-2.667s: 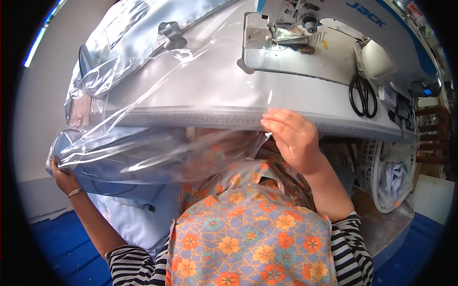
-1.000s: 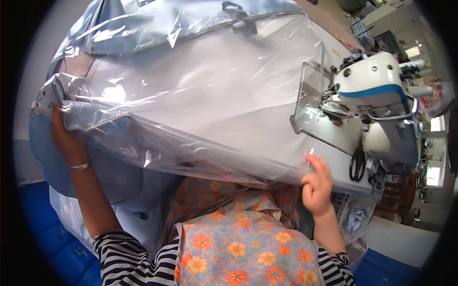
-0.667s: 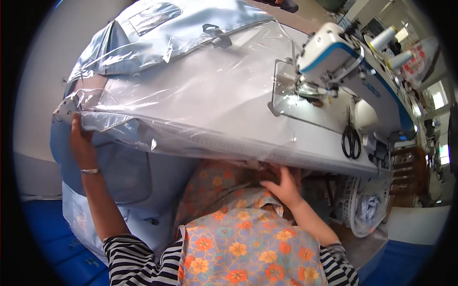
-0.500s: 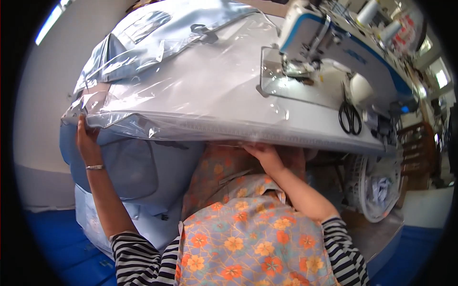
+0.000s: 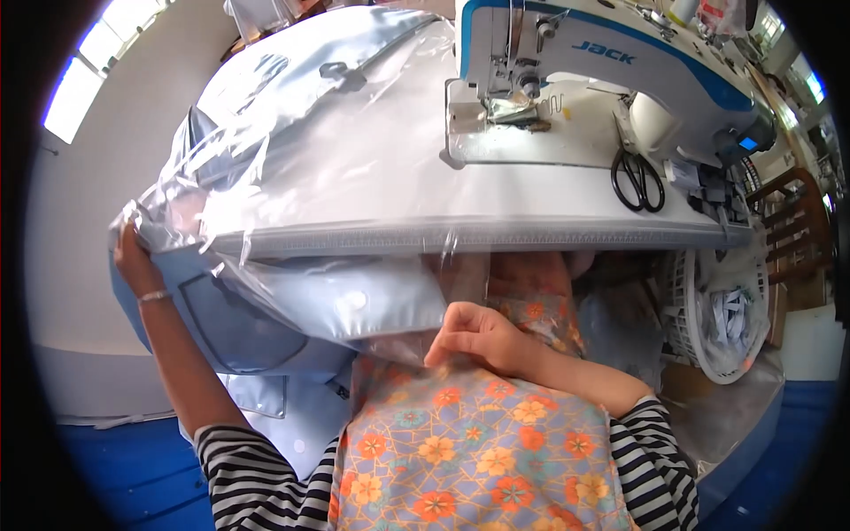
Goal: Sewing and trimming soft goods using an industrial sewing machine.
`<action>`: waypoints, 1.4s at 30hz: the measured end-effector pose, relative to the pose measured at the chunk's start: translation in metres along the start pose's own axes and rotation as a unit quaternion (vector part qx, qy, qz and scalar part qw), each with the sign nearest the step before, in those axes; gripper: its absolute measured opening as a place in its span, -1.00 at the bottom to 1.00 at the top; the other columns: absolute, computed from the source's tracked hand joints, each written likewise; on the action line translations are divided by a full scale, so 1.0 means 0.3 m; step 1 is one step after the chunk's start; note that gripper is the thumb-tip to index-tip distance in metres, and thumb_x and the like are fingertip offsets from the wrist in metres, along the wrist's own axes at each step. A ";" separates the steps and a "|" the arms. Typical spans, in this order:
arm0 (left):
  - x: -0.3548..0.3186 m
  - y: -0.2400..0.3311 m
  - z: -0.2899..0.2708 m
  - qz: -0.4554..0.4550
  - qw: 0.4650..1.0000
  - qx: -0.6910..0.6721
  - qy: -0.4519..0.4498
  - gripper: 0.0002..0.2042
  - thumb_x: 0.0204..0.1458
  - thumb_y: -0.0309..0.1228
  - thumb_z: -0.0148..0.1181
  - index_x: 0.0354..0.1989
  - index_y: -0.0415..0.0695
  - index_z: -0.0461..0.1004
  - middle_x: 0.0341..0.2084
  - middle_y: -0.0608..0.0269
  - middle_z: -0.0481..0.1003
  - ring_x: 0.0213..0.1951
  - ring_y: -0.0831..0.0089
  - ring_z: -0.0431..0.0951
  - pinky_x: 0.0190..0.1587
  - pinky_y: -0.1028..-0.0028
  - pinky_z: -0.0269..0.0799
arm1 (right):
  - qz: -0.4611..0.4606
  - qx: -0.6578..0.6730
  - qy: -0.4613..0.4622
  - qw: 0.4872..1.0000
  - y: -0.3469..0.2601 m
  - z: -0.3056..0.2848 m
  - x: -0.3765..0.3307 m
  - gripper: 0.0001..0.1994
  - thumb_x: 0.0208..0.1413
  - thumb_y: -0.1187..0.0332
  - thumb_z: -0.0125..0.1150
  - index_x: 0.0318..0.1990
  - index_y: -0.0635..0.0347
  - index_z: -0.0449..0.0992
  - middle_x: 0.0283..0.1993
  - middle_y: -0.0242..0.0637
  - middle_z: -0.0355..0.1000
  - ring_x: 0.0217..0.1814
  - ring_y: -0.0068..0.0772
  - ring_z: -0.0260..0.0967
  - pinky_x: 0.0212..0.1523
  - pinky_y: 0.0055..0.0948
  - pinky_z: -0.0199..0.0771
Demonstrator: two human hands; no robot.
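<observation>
A clear plastic sheet (image 5: 257, 159) lies over the left part of the white sewing table (image 5: 567, 199) and hangs past its front edge. At the table's left front corner, my left hand (image 5: 135, 261) is closed on the bunched edge of this sheet. In front of the table my right hand (image 5: 478, 341) is closed in a pinch on the sheet's lower edge, close to my floral apron. A shiny light-blue fabric panel (image 5: 363, 296) hangs between the hands, joined to or lying against the plastic; which one I cannot tell.
A white and blue sewing machine (image 5: 611, 62) stands at the back right, with black-handled scissors (image 5: 639, 181) beside it. White thread cone (image 5: 653, 119) is near its arm. A white basket (image 5: 686, 310) with scraps hangs or stands right of my lap. Light-blue material (image 5: 239, 327) drapes down left.
My right hand has pulled the plastic edge down and toward me from the table edge, bringing the light-blue panel into view. My left hand has shifted slightly left. The view has turned somewhat.
</observation>
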State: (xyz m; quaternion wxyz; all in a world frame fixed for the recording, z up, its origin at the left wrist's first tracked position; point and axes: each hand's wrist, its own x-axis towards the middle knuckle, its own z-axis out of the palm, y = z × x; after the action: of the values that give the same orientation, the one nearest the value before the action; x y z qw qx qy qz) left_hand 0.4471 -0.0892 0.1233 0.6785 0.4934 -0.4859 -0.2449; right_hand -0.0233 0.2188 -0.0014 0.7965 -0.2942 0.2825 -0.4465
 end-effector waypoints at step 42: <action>0.033 -0.146 0.371 -0.032 0.997 0.053 -0.047 -0.75 0.17 -0.21 0.13 -0.25 -0.16 0.55 -0.46 0.43 0.46 -0.43 0.66 0.43 -0.36 0.58 0.40 | -0.090 -0.298 0.216 0.925 0.112 -0.446 0.146 -0.54 0.11 0.29 0.27 0.14 0.22 0.34 0.11 -0.22 0.37 0.19 -0.34 0.29 0.19 -0.33 0.30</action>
State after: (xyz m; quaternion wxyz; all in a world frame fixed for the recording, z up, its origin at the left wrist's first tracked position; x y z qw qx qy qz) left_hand 0.3573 -0.1626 0.0921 0.6196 0.5316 -0.5139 -0.2634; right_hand -0.0810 0.1656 -0.1231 0.5481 -0.4391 0.5399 -0.4640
